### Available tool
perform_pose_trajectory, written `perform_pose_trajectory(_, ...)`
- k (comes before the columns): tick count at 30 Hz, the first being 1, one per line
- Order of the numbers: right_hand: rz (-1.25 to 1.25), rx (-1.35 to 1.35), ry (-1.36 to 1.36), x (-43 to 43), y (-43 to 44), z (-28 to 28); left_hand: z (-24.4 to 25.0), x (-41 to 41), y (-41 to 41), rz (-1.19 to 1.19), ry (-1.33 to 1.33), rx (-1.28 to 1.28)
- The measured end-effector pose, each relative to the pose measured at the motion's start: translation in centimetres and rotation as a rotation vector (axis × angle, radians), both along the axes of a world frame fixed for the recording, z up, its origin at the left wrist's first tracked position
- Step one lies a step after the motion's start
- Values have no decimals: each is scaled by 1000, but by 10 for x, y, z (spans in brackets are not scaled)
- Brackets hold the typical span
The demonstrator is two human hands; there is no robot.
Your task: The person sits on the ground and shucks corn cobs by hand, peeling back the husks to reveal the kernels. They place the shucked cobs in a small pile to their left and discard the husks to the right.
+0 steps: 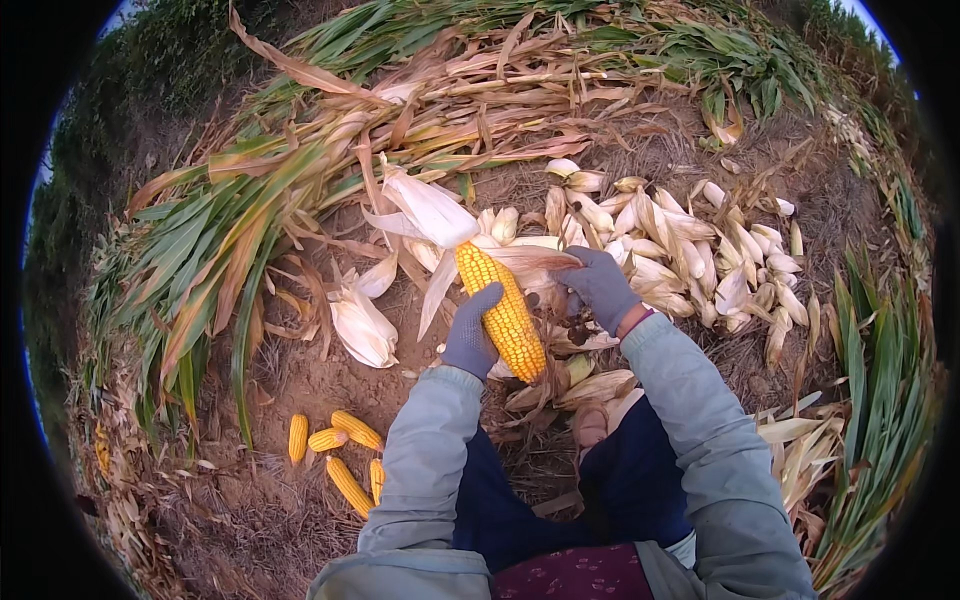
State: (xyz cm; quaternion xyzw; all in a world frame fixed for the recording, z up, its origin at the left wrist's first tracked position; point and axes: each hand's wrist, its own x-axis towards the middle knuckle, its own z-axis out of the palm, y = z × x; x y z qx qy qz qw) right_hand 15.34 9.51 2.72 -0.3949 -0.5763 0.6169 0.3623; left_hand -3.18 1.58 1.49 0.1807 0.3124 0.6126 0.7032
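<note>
A yellow ear of corn [504, 319], its kernels bare, lies across the grasp of my gloved left hand [474, 334]. Pale husk leaves [435, 206] are still joined at the ear's far end, pointing up and away. My right hand [600, 286], in a grey glove too, pinches a dry brownish husk strip [534, 259] that runs back toward the ear's upper end. Beneath and beyond the ear, loose husks [592, 386] lie on the ground between my feet and hands; the ear hides some of them.
A heap of corn ears in their husks [675, 240] lies ahead to the right. Several bare ears [349, 480] rest on the soil at left. An emptied husk [362, 326] sits left of my hands. Cut stalks [465, 97] form a long pile beyond; more leaves [874, 397] stand at right.
</note>
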Motion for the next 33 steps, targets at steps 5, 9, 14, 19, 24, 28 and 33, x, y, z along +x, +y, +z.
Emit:
perform_pose_trajectory(5,-334,-106,271,31,31,14,-6,6,-1,-256,678,94)
perform_pose_trajectory(9,-518,-5,471,57,53,-3,-4,8,4,-372,930,204)
perform_pose_trajectory(14,-346,-147,525,87,66,-4,-6,10,-3,-335,616,99)
perform_pose_trajectory(19,-485,42,230,98,65,-2,-2,4,-5,-230,427,-64)
perform_pose_trajectory(24,-804,164,146,119,81,-18,-2,4,-2,-109,200,-124)
perform_pose_trajectory(28,-390,356,-855,119,69,-32,1,-2,0,32,64,-88)
perform_pose_trajectory(33,-158,302,-1080,65,60,-9,-2,-2,-2,-54,59,-204)
